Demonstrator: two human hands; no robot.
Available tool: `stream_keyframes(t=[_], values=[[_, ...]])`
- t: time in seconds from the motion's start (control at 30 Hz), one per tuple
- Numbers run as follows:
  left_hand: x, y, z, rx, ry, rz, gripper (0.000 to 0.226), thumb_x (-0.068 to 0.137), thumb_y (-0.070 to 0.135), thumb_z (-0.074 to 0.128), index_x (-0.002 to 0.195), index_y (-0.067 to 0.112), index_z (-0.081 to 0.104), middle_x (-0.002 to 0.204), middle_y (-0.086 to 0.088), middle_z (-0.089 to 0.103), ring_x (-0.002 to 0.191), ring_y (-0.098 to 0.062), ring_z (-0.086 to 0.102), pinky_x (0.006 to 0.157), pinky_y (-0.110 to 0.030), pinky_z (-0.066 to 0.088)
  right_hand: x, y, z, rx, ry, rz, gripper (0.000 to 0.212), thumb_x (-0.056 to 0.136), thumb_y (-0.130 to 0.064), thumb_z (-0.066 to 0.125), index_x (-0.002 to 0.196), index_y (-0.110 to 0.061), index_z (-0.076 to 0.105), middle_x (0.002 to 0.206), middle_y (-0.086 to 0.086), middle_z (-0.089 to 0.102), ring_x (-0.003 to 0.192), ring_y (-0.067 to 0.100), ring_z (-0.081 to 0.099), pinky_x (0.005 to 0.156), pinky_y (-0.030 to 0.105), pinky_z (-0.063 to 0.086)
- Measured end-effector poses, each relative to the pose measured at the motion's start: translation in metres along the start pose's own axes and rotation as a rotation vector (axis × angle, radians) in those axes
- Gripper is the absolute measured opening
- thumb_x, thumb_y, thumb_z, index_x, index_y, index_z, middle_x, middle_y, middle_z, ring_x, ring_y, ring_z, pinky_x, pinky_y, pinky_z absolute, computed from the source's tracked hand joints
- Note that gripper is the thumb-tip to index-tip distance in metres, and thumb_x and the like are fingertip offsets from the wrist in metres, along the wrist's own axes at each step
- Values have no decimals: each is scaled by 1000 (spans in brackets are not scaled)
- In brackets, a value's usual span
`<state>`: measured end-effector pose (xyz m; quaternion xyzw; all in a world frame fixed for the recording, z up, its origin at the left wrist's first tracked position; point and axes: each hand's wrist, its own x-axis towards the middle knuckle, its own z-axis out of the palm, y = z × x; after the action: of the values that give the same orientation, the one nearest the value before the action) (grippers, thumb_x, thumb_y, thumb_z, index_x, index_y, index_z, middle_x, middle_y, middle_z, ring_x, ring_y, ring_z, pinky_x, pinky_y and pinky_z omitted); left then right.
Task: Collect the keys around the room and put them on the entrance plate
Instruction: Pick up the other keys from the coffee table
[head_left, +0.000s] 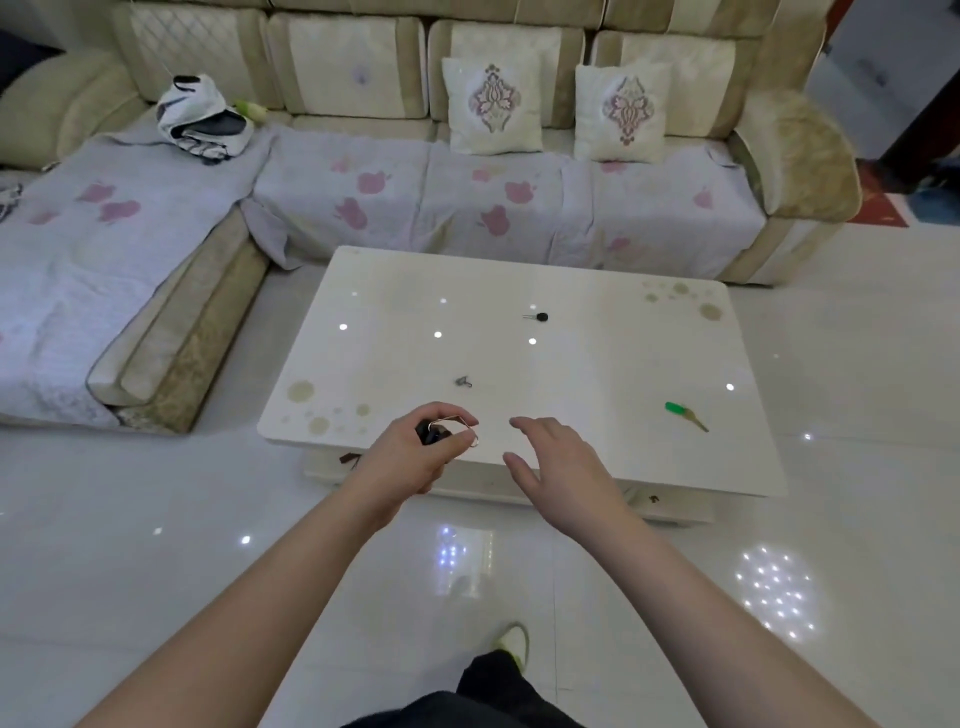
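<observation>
My left hand (415, 452) is closed around a bunch of keys (434, 434) with a dark fob and a wire ring, held over the near edge of the white coffee table (597, 364). My right hand (561, 462) hovers beside it with fingers spread and holds nothing. Three keys lie on the table: a small grey key (463, 382) just beyond my left hand, a black-headed key (537, 316) near the middle, and a green-headed key (685, 415) at the right front. No plate is in view.
A beige corner sofa (467, 197) with lilac flowered covers wraps the far and left sides of the table. On it sit two cushions (493, 106) and a white bag (205, 119). Glossy white floor (156, 519) surrounds the table. My foot (511, 642) stands in front.
</observation>
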<state>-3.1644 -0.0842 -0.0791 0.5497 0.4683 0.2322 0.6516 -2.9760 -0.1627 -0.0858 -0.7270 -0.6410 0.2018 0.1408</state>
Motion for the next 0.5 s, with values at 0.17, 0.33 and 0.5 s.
stream_keyframes(t=[0.17, 0.33, 0.5], values=[[46, 18, 1, -27, 22, -38, 24, 76, 34, 71, 99, 28, 72, 73, -6, 42, 44, -13, 28, 42, -23, 25, 52, 17, -17, -26, -33, -22, 47, 99, -39, 41, 142, -20, 39, 139, 2, 48, 122, 22, 45, 97, 34, 37], [88, 24, -18, 8, 65, -68, 20, 78, 32, 71, 98, 27, 72, 62, 4, 38, 45, -12, 28, 42, -23, 25, 97, 31, -18, -24, -72, -45, 46, 99, -38, 41, 141, -21, 40, 138, 3, 49, 122, 23, 46, 97, 34, 37], [137, 27, -53, -26, 121, -51, 19, 79, 31, 72, 98, 27, 72, 59, 8, 36, 43, -11, 28, 40, -21, 24, 153, 40, -13, -51, -138, -60, 43, 99, -38, 42, 139, -25, 44, 136, 1, 50, 121, 22, 46, 96, 34, 38]])
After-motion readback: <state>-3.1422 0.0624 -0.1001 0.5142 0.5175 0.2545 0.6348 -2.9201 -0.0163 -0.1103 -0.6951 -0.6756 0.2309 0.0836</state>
